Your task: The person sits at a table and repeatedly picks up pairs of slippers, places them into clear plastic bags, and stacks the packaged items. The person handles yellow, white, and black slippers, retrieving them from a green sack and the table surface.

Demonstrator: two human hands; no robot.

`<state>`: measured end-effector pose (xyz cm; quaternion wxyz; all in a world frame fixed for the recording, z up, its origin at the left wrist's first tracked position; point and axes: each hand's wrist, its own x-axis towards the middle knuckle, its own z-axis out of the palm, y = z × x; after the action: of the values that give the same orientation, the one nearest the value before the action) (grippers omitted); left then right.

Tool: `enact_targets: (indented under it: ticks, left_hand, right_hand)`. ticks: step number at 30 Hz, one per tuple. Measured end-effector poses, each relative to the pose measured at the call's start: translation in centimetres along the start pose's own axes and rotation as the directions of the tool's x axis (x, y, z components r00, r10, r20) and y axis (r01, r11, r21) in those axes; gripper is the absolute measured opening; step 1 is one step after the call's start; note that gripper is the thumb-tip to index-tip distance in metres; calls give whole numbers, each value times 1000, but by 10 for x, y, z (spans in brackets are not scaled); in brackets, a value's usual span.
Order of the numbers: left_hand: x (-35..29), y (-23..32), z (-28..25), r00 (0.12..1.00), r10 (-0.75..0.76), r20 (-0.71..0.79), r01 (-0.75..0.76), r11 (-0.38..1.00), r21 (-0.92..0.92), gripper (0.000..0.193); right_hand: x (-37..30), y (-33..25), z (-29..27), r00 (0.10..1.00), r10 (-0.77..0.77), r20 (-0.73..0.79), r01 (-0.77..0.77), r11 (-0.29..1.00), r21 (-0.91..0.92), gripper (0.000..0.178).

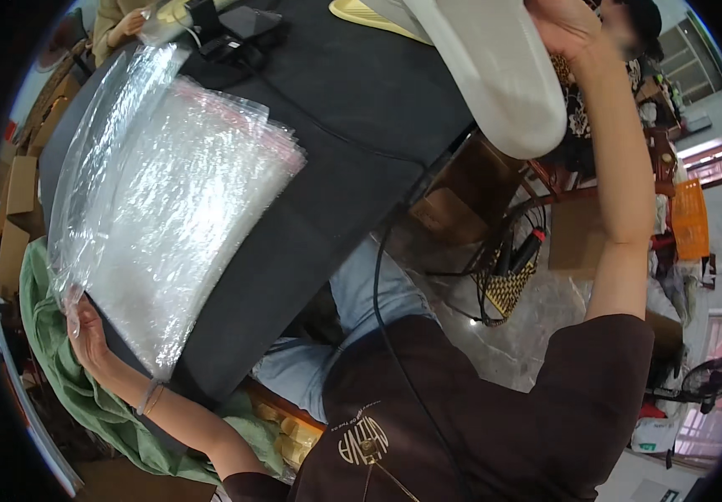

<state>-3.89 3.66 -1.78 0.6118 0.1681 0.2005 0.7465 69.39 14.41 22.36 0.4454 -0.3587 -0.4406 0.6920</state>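
My right hand [563, 32] is raised at the upper right, closed on a pale grey-white slipper [507, 79]. Its smooth broad face shows and its rounded end points down; the upper part runs out of the picture. Just left of it, at the top edge, lies a pale yellow slipper [382, 18]. At the lower left my left hand [89, 339] pinches the near corner of a clear plastic bag [97, 180]. That bag curls up along the left side of a stack of clear plastic bags [202, 188] with pinkish edge strips, lying on the dark table.
The dark table [327, 197] slants across the view, with a black cable [336, 134] and a black device [231, 33] on it. Green cloth [76, 368] hangs by the left edge. Cartons, a patterned basket [507, 289] and an orange crate [690, 219] stand right. Another person's hand [133, 21] shows top left.
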Motion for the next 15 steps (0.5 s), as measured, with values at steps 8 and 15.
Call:
enact_targets:
  ticks: [8,15]
  left_hand:
    - [-12,34,-18,988,98,122,-41,914,-404,30]
    - [-69,9,24,976,140,166,-132,989,-60,40]
  right_hand:
    - [-24,2,-16,994,-17,-104,13,999,-38,39]
    - [-5,17,-17,997,9,-74,-11,999,-34,42]
